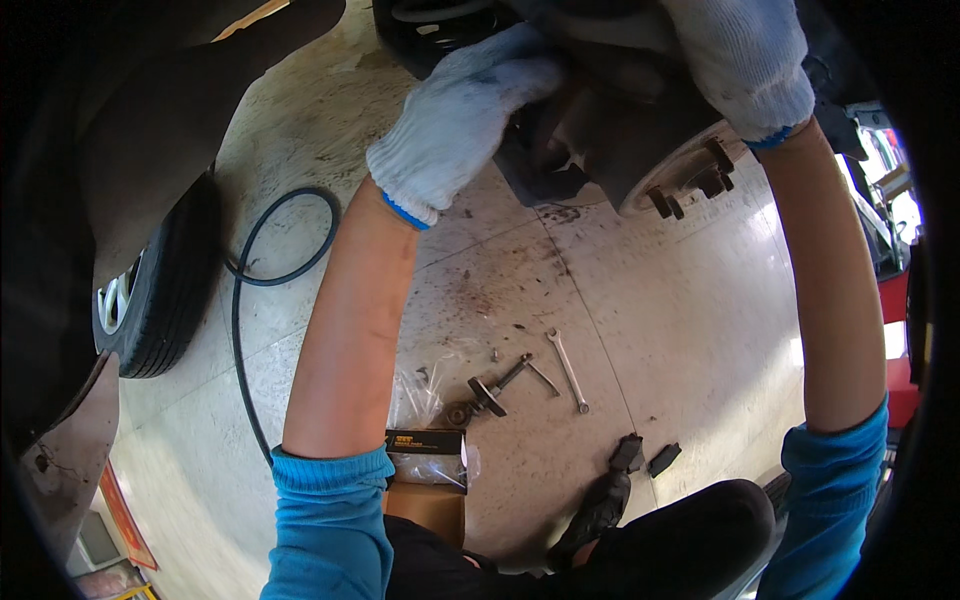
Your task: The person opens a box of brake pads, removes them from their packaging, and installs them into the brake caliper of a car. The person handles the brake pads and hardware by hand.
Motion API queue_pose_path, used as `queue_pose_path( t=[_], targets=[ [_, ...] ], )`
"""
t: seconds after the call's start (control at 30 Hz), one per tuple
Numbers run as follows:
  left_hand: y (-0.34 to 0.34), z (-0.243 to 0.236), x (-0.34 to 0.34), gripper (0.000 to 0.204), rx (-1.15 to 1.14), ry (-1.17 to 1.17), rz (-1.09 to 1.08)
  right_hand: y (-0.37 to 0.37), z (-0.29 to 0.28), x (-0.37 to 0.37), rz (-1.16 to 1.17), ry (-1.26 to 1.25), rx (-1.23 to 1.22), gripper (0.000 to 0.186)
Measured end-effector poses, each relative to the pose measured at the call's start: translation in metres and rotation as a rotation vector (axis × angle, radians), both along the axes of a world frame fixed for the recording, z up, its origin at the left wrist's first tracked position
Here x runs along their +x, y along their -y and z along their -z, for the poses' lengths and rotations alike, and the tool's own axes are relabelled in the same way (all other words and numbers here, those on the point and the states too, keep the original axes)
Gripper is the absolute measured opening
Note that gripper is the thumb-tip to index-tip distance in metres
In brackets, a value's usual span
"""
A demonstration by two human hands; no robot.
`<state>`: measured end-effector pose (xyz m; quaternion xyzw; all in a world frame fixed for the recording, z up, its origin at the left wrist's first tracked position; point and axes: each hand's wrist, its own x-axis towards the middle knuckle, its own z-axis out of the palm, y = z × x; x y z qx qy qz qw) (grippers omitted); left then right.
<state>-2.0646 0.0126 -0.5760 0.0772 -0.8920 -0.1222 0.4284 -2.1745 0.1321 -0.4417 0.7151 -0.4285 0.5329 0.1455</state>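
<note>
Both my hands wear white knit gloves with blue cuffs and reach up to a wheel hub with a brake disc (645,190) and protruding studs. My left hand (450,120) is left of the disc, its fingers curled against dark parts; what they grip is hidden. Beneath its fingertips hangs a dark bracket-like part (540,175). Above and to the right of the disc is my right hand (750,60), its fingers out of sight at the top edge. On the floor below lie a combination wrench (568,370) and a screw-type tool with a round plate (488,396).
Two dark blocks like brake pads (627,453) lie near my shoe (600,510). An open cardboard box (425,505) and clear plastic wrap (420,390) are beside the tools. A black hose (238,350) loops at left, near a tyre (175,290). Dark bodywork (170,130) overhangs the left.
</note>
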Motion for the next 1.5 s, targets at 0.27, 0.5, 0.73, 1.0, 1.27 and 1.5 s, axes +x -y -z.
queue_pose_path(
  t=[0.27,0.5,0.73,1.0,1.27,1.5],
  targets=[
    [0.007,0.001,0.004,0.037,0.050,-0.042,0.034,-0.008,-0.011,0.021,0.279,0.007,0.058,0.055],
    [-0.004,0.001,-0.001,0.040,0.879,-0.236,0.360,-0.011,-0.013,0.004,0.071,0.093,0.178,0.057],
    [0.000,0.011,0.003,0.038,-0.213,-0.096,-0.219,-0.016,-0.023,0.003,0.017,0.173,0.290,0.058],
    [0.007,0.005,0.010,0.040,0.488,-0.092,0.233,-0.028,-0.042,0.028,0.116,0.292,0.450,0.060],
    [0.026,0.012,0.006,0.045,0.924,-0.161,0.455,-0.006,-0.005,0.001,0.176,-0.118,-0.060,0.062],
    [0.003,-0.005,0.011,0.038,0.971,-0.199,0.542,-0.019,-0.026,-0.013,-0.264,0.271,0.383,0.056]
  ],
)
